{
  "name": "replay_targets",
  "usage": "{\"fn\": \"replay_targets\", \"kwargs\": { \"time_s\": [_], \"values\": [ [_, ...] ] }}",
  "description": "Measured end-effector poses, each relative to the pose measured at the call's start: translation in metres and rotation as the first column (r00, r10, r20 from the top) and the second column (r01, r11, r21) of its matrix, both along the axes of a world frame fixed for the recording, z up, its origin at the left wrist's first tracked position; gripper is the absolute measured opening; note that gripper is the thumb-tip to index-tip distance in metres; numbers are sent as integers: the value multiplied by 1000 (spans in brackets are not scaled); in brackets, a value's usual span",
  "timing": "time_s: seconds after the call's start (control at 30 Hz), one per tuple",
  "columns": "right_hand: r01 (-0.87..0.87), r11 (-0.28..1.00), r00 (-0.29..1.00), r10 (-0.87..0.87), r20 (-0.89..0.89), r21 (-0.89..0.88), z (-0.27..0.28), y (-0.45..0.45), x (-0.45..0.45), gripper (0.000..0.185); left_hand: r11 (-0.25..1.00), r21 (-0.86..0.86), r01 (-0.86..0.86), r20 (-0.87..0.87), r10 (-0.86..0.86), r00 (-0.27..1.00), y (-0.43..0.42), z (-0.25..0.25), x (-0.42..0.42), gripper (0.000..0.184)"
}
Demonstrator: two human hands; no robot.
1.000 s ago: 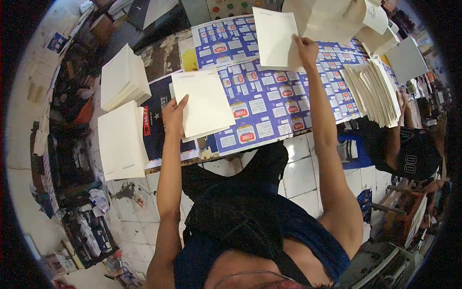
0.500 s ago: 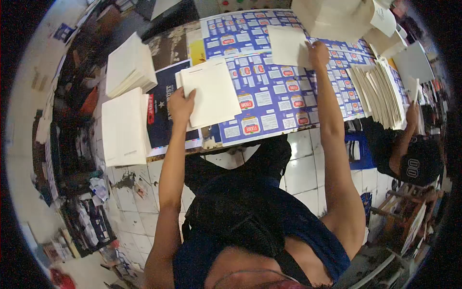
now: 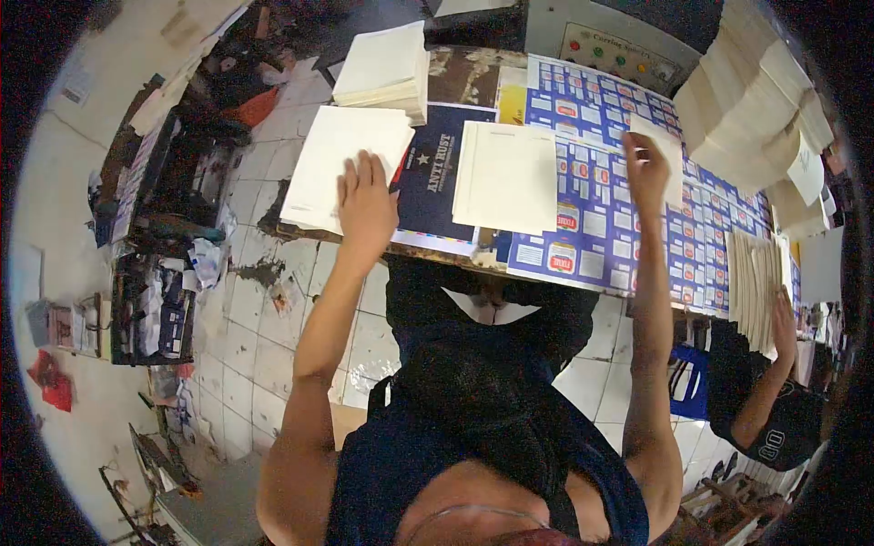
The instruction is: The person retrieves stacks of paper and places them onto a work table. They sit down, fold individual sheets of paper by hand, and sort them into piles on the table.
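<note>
My left hand point(image 3: 367, 205) lies with its fingers spread on the front stack of cream sheets point(image 3: 330, 164) at the table's left. Over the blue printed sheet point(image 3: 592, 182), my right hand point(image 3: 648, 171) is bent around the edge of a cream sheet point(image 3: 663, 136), thumb and fingers near its left part; the exact contact is blurred. Between my hands, a few cream sheets point(image 3: 506, 177) rest partly on the dark "Anti Rust" sheet point(image 3: 435, 164). Behind my left hand stands another cream stack point(image 3: 382, 68).
A row of folded cream sheets point(image 3: 754, 287) stands at the right, with another person's hand point(image 3: 783, 326) against it. Large cream sheets point(image 3: 751, 105) rise at the back right. A grey control panel point(image 3: 614, 50) is behind the table. The table's front edge point(image 3: 455, 257) is near my body.
My left hand has left the middle sheets and moved left onto the front stack. My view has turned left. The right hand stays by its sheet, fingers now more curled.
</note>
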State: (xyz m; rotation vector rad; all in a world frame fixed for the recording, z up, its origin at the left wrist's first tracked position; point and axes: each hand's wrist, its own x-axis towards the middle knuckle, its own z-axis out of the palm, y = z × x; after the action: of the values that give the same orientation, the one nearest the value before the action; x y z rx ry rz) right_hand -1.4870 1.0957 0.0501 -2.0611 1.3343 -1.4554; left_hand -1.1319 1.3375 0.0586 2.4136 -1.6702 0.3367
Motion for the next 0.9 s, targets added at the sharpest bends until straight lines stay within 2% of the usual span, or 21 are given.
{"fn": "replay_targets", "kwargs": {
  "time_s": [0.03,0.07,0.1,0.13,0.2,0.27,0.33,0.37,0.4,0.47,0.5,0.53,0.6,0.63,0.67,0.7,0.73,0.77,0.83,0.87,0.9],
  "values": [
    [-119,993,992,119,32,0,-10,6,20,21,996,-69,57,42,-54,998,7,-2,-2,48],
    [-289,953,949,273,157,94,-8,27,43,23,994,-85,71,-52,-75,996,12,2,-5,45],
    [-370,896,929,351,120,247,3,45,67,26,991,-103,83,-147,-98,984,16,11,-11,42],
    [-524,781,851,464,247,339,-3,55,86,35,988,-124,93,-243,-121,962,20,22,-18,40],
    [-796,302,599,520,609,525,-15,71,121,71,958,-177,224,-225,-261,939,28,36,-29,40],
    [-848,-244,429,208,879,471,-15,83,146,83,859,-245,449,-162,-493,855,33,37,-31,40],
    [-926,-152,346,22,938,345,-9,105,159,88,835,-130,534,-141,-549,824,40,40,-29,41],
    [-929,-267,290,-87,953,258,-28,94,166,69,814,-84,574,-118,-581,806,43,41,-24,40],
    [-925,-131,357,25,934,357,-32,95,171,60,791,-35,610,-97,-610,786,46,41,-22,39],
    [-860,168,508,208,836,481,-38,103,180,45,872,-230,433,29,-438,898,52,41,-23,43],
    [-885,126,457,51,888,449,-15,111,172,37,879,-331,343,76,-337,938,56,40,-23,45],
    [-894,197,418,38,908,403,-4,119,167,38,782,-573,246,-22,-315,949,59,36,-25,50],
    [-887,342,340,24,940,312,11,132,157,40,443,-895,-55,-225,-343,912,62,15,-33,63],
    [-878,405,284,15,959,254,19,141,153,39,436,-868,-238,-456,-507,731,61,3,-39,76],
    [-862,438,310,52,949,257,18,149,150,38,423,-809,-408,-564,-755,336,55,-10,-44,72],
    [-846,465,339,89,937,261,16,160,146,36,468,-695,-545,-487,-865,-122,49,-21,-50,68],
    [-831,489,370,128,920,266,14,170,141,34,558,-554,-617,-240,-817,-524,44,-29,-56,64],
    [-765,548,507,187,841,340,6,180,138,33,624,-493,-607,-270,-772,-575,38,-24,-61,60],
    [-751,556,574,285,767,355,-29,188,120,33,742,-364,-563,-311,-666,-678,24,-5,-69,53],
    [-743,564,603,332,725,360,-37,186,108,33,749,-395,-532,-438,-662,-608,22,-4,-71,47],
    [-760,528,564,246,789,379,-34,183,96,32,762,-419,-494,-557,-645,-523,20,-4,-73,41]
  ]
}}
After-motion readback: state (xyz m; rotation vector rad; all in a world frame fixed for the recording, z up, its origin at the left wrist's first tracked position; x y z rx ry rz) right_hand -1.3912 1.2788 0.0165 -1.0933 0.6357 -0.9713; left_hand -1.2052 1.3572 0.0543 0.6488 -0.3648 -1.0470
